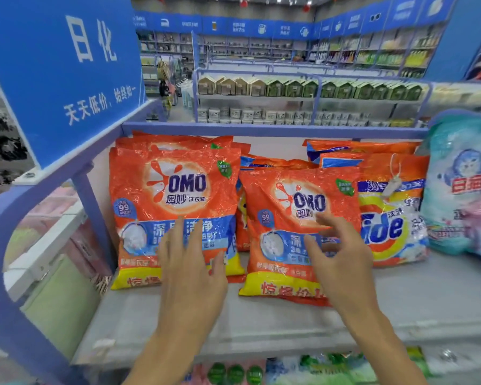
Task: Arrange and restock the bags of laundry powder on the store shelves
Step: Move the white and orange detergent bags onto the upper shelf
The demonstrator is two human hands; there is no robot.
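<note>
Two stacks of orange OMO laundry powder bags lean on the top shelf (400, 307). The left OMO bag (175, 190) stands at the shelf's left end, and my left hand (192, 262) lies over its lower part with straight, spread fingers. The right OMO bag (292, 207) stands beside it. My right hand (342, 257) hovers at its front, fingers spread and loosely bent, holding nothing. A Tide bag (392, 218) leans to the right, with more orange bags behind.
A teal bag (461, 190) stands at the shelf's right end. A blue sign (61, 73) rises at the left over the shelf's blue frame (261, 127). Green packs (233, 373) fill the shelf below. Other stocked aisles lie beyond.
</note>
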